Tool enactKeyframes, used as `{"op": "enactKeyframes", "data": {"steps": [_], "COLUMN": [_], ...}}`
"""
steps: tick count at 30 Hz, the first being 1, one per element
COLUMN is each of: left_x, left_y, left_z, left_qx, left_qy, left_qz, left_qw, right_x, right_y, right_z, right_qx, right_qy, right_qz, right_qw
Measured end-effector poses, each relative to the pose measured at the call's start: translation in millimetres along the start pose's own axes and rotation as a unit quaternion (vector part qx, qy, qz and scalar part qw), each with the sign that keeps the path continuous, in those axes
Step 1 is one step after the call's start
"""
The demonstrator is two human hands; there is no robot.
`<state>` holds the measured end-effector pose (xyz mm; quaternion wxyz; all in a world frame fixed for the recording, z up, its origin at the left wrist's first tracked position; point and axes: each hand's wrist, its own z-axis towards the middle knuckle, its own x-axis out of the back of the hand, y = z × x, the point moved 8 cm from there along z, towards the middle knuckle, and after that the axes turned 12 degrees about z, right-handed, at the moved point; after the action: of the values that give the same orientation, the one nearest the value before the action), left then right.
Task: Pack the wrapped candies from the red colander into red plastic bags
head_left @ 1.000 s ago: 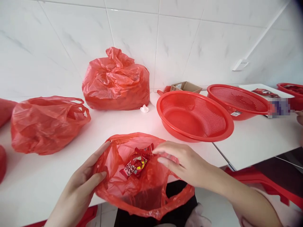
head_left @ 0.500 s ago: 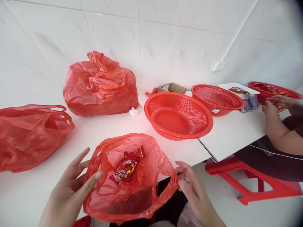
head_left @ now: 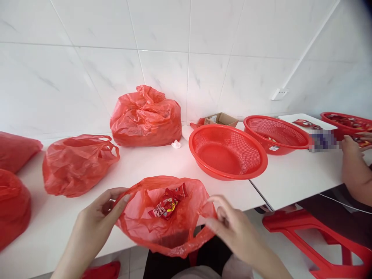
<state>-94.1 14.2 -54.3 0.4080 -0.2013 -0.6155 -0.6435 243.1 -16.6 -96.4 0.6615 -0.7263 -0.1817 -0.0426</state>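
A red plastic bag stands with its mouth wide, at the table's front edge. Inside lie a few red snack packets with white and yellow print. My left hand pinches the bag's left rim between thumb and fingers. At the opposite side, my right hand has its thumb and fingers closed on the bag near a handle loop. Its fingertips are slightly blurred.
An empty red perforated basket sits behind the bag; a second basket is beyond it. Filled red bags stand at the back and left. A co-worker's arm and a red stool are at right.
The view has shifted left and upward, showing more bags at left. My left hand has gone from spread fingers to pinching the rim. My right fingers have moved inward over the bag's edge.
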Motion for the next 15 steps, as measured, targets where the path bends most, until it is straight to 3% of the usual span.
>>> {"op": "enactKeyframes", "data": {"steps": [4, 7, 9, 11, 13, 15], "left_x": [-6.0, -5.3, 1.9, 16.5, 28.3, 34.1], "left_y": [-8, -13, -7, 10, 35, 64], "left_z": [-1, 2, 9, 24, 41, 55], "left_qx": [0.004, 0.011, 0.017, 0.015, 0.003, -0.013], "left_qy": [-0.043, -0.093, -0.097, -0.058, -0.039, -0.062], "left_qz": [0.017, -0.020, -0.076, -0.188, -0.326, -0.431], "left_qw": [0.999, 0.995, 0.992, 0.980, 0.945, 0.900], "right_x": [-37, -24, 4, 39, 68, 83], "right_y": [11, 7, -12, -44, -86, -130], "right_z": [-19, -22, -9, 14, 35, 49], "right_qx": [-0.011, 0.002, 0.031, 0.076, 0.142, 0.220], "right_qy": [-0.187, -0.245, -0.210, -0.124, -0.025, 0.057], "right_qz": [-0.167, -0.188, -0.177, -0.172, -0.173, -0.148], "right_qw": [0.968, 0.951, 0.961, 0.974, 0.974, 0.963]}}
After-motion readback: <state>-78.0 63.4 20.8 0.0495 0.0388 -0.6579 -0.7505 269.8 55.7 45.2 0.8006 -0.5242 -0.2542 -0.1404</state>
